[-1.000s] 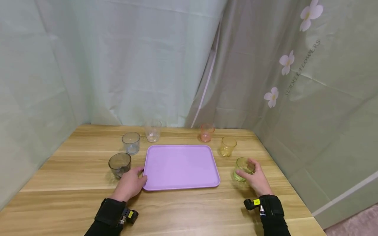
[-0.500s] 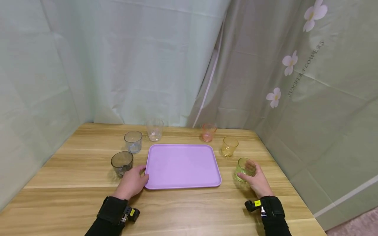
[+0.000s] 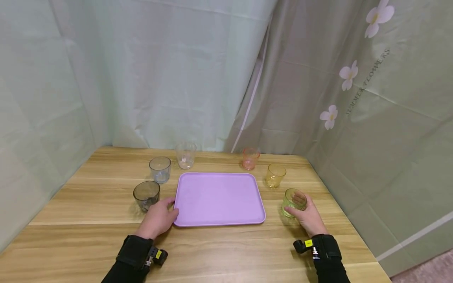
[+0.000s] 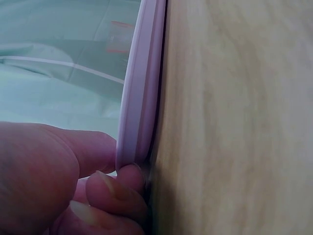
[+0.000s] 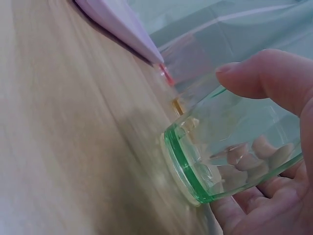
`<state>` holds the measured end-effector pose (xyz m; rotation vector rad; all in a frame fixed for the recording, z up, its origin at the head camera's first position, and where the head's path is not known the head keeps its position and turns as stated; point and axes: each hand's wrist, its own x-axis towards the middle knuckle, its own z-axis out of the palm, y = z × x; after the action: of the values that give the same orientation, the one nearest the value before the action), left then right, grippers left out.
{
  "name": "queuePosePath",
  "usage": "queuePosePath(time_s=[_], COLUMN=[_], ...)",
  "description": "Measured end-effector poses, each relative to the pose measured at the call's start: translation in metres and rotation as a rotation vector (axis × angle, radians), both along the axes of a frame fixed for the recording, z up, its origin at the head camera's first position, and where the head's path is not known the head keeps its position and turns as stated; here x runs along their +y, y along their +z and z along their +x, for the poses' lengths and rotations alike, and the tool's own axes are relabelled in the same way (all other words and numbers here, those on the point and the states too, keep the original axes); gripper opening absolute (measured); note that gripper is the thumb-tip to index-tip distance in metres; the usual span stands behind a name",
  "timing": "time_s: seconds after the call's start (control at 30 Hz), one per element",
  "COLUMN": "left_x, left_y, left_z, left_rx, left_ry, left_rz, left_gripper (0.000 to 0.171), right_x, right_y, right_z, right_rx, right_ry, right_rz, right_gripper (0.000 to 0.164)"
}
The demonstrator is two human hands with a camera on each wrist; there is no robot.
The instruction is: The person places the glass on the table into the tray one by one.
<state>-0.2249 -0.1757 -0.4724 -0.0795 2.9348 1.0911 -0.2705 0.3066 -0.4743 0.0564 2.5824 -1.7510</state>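
Note:
My left hand (image 3: 157,219) pinches the left edge of a purple tray (image 3: 219,200) near its front corner. In the left wrist view the thumb (image 4: 93,149) meets the tray's rim (image 4: 139,93) while curled fingers tuck in at the edge by the table. To the right of the tray, my right hand (image 3: 310,218) grips a green clear glass (image 3: 289,201) standing upright on the table. Up close in the right wrist view, the thumb (image 5: 266,78) lies along the near side of the glass (image 5: 234,142), and the other fingers show through its far side.
A dark grey glass (image 3: 146,195) stands beside my left hand, with a bluish glass (image 3: 160,171) and a taller clear glass (image 3: 185,156) behind. A yellow glass (image 3: 275,175) and a pink glass (image 3: 250,159) stand behind the green one. Curtains (image 3: 177,78) hang behind the wooden table (image 3: 226,251).
My right fingers and thumb have come in closer round the green glass. The left hand keeps its place at the tray edge. The head view has shifted slightly.

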Motion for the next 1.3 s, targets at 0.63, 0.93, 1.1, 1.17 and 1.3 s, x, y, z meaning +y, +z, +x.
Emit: queuePosePath(time_s=[0.63,0.93,1.1,1.17,1.3], left_x=[0.0,0.001,0.0,0.0,0.001], left_y=[0.0,0.002,0.001,0.001,0.002], left_z=[0.002,0.002,0.002,0.001,0.001], left_rx=[-0.003,-0.004,-0.007,-0.005,0.0], left_ry=[-0.001,-0.001,-0.004,-0.004,-0.003], left_rz=[0.005,0.006,0.001,0.001,0.004], left_gripper=[0.052,0.052,0.052,0.052,0.051], right_x=[-0.007,-0.015,-0.02,-0.022,-0.027], right_y=[0.026,0.045,0.052,0.055,0.059], right_z=[-0.005,-0.014,-0.021,-0.023,-0.027], right_rx=[0.039,0.071,0.086,0.092,0.103], right_ry=[0.03,0.053,0.074,0.079,0.085], right_rz=[-0.013,0.006,-0.008,-0.013,-0.012], right_gripper=[0.092,0.089,0.089,0.088,0.087])
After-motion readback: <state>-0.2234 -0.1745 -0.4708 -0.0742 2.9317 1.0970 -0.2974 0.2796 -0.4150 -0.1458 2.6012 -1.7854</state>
